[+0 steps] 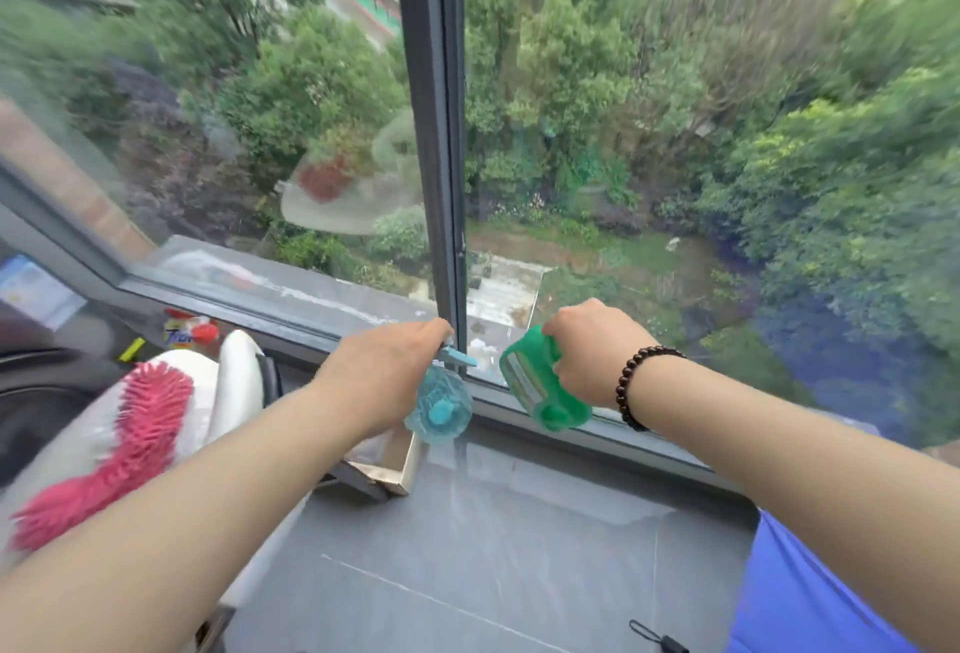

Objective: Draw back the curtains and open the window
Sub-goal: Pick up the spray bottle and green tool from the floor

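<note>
A large window with a dark grey frame (434, 133) fills the view, trees far below it. No curtain is in sight. My left hand (384, 366) is closed around a light blue spray bottle (439, 405), holding it by its trigger top at the foot of the central frame post. My right hand (592, 351), with a dark bead bracelet on the wrist, grips a green plastic bottle (540, 387) just right of the post, above the lower window rail (597, 431). Both bottles hang slightly above the grey stone sill (493, 548).
A pink chenille duster (130, 444) lies on white things at the left. A small open cardboard box (384, 470) sits on the sill under my left wrist. Red-capped bottles (192, 333) stand at the far left. Blue fabric (800, 595) and a black strap (660, 639) lie at the lower right.
</note>
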{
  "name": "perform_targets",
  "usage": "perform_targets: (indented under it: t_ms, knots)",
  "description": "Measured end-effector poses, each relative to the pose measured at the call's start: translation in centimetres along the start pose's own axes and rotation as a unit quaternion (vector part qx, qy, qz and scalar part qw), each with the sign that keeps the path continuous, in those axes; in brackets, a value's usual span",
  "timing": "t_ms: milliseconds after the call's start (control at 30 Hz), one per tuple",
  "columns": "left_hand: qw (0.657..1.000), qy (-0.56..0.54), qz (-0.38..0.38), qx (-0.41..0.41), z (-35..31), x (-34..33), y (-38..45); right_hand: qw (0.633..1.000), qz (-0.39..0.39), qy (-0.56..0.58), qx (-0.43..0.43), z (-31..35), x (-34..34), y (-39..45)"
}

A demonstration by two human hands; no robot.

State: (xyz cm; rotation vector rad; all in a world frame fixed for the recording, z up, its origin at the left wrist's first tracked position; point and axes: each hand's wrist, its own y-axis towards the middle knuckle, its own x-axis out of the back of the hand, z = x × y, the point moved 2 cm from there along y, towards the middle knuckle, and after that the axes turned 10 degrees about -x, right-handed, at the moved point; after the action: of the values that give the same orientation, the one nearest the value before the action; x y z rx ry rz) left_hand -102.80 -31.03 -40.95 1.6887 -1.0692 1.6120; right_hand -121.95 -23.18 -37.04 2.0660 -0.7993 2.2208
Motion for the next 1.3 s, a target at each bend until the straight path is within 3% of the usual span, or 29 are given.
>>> perform_targets:
  t_ms: [300, 633, 1133, 1300]
  knots:
    - [0.997, 0.024, -0.035, 0.06, 4.5, 9.6, -6.2, 0.998, -0.026, -0.033, 0.056, 7.7, 9.4, -1.8]
    - [0.982, 0.012, -0.093, 0.167, 13.5, 18.5, -20.1, 0.983, -0.108, -0.067, 0.13, 24.0, 18.2, -5.9]
    - [0.938, -0.025, -0.097, 0.332, 27.1, 21.3, -50.5, 0.962, -0.098, -0.096, 0.235, 54.3, 18.9, -15.6]
    - [0.919, -0.017, -0.124, 0.374, 29.8, 22.3, -57.2, 0.952, -0.104, -0.108, 0.266, 61.8, 19.1, -18.5]
